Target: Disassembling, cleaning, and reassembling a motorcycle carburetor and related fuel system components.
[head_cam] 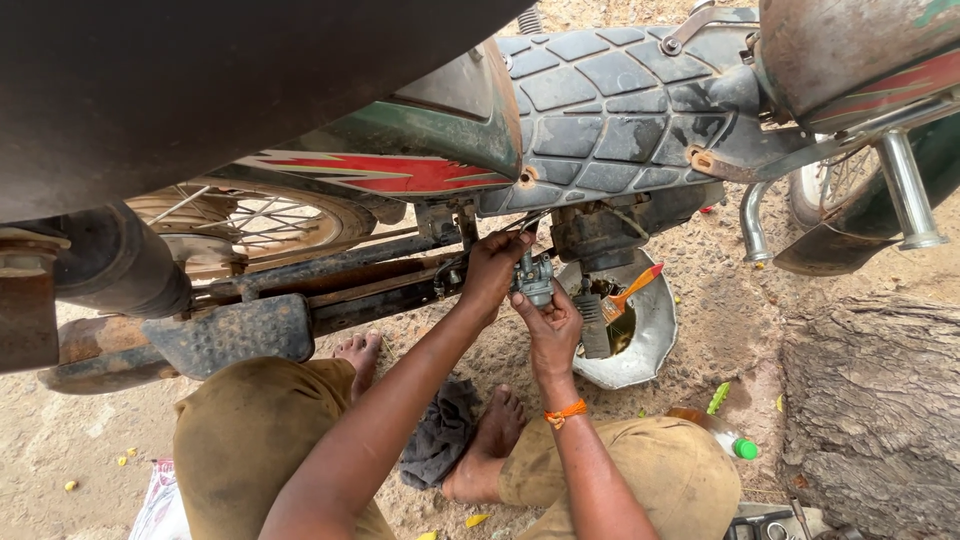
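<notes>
Across the far half of the view, a motorcycle (430, 160) lying tipped over on sandy ground (730, 320), its quilted black seat (610, 100) far and right of centre, a green side panel with red and white stripes (400, 165) left of that. At far left, a spoked wheel (250, 220) behind a dark exhaust pipe (110, 265) and a rusty ribbed footrest (235, 335). At near right, a rough grey tree trunk (875, 410). Chrome bars (905, 195) at far right.

Nearer, bent knees in brown trousers (255, 430) and bare feet (495, 440) on the sand, a dark rag (440, 430) lying between the feet. Right of centre, a dented metal bowl (650, 330) on the ground beneath the engine, with a paintbrush (620, 300) with an orange handle and a dark ribbed part (592, 325) resting in it.

At the middle, just below the seat edge, a small grey carburettor (535, 278), held up off the ground between both hands. Left hand (492, 268) closed around its left and upper side, fingers curled at the top. Right hand (552, 325) cupped under it from the near side, thumb up against the body, an orange thread band (565, 411) round that wrist.

At near right, a bottle with a green cap (725, 435) lying on the sand, a small green scrap (718, 397) just beyond it.
</notes>
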